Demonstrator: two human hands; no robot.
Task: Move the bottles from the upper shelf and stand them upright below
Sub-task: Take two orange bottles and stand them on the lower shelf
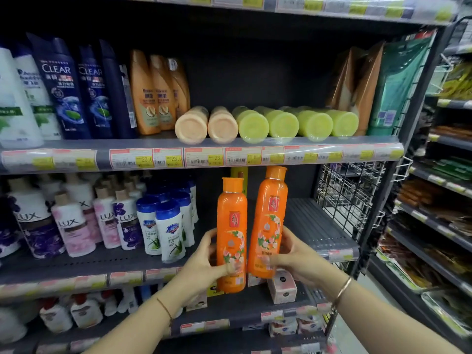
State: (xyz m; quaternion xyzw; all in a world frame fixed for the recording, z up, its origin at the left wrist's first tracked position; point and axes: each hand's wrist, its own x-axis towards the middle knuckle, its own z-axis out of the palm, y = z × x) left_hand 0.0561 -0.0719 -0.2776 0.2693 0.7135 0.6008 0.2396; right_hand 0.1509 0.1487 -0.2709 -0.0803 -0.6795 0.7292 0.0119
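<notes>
Two orange bottles with flower labels are held upright in front of the lower shelf [321, 226]. My left hand [207, 261] grips the shorter-looking left orange bottle [232, 226]. My right hand [293, 259] grips the right orange bottle [270, 215], which sits a bit higher. On the upper shelf [204, 144], several bottles lie on their sides with bases facing me: two peach bottles [191, 125] and several green bottles [283, 123].
Dark blue, white and orange-brown shampoo bottles [63, 88] stand at the upper shelf's left; refill pouches [367, 83] at its right. White body-wash bottles [76, 221] and blue-capped bottles [168, 226] fill the lower shelf's left. A wire rack [347, 190] bounds the right.
</notes>
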